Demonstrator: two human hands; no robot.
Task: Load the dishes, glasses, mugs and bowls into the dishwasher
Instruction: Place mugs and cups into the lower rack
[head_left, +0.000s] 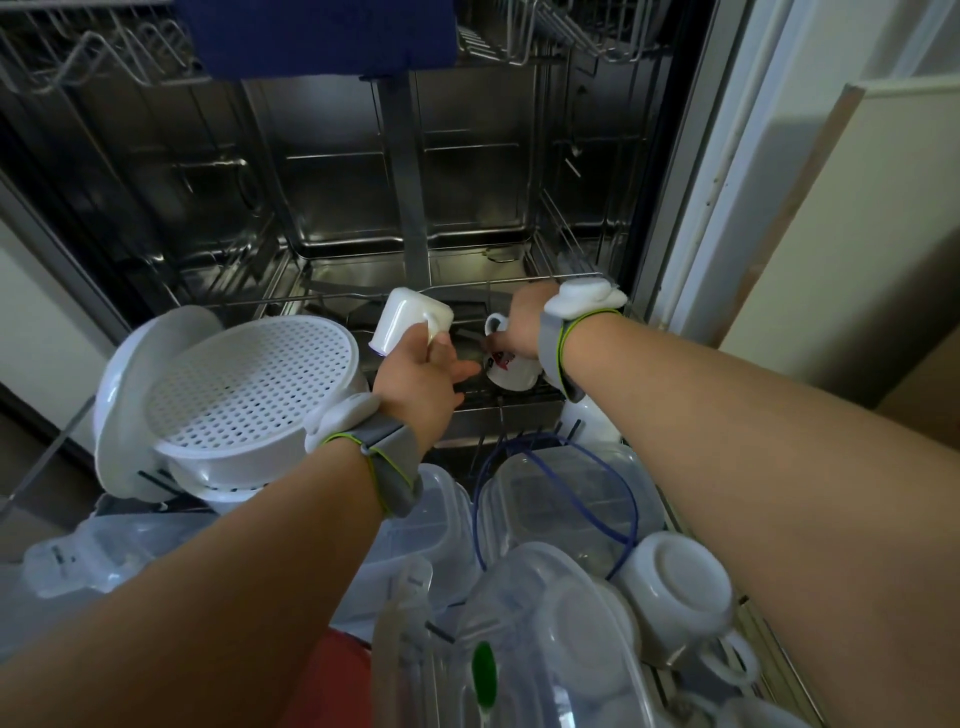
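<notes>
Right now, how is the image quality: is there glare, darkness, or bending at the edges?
Head view: the dishwasher tub is dim, with soft reflections on its steel walls; wide-angle bending curves the door frame; both hands, left hand and right hand, and the white mug look sharp enough; the closest clear containers are slightly soft.

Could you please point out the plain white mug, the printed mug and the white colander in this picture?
plain white mug (402, 322): head view, on its side wall.
printed mug (511, 370): head view, on its printed side.
white colander (249, 384): head view, on its perforated base.
</notes>
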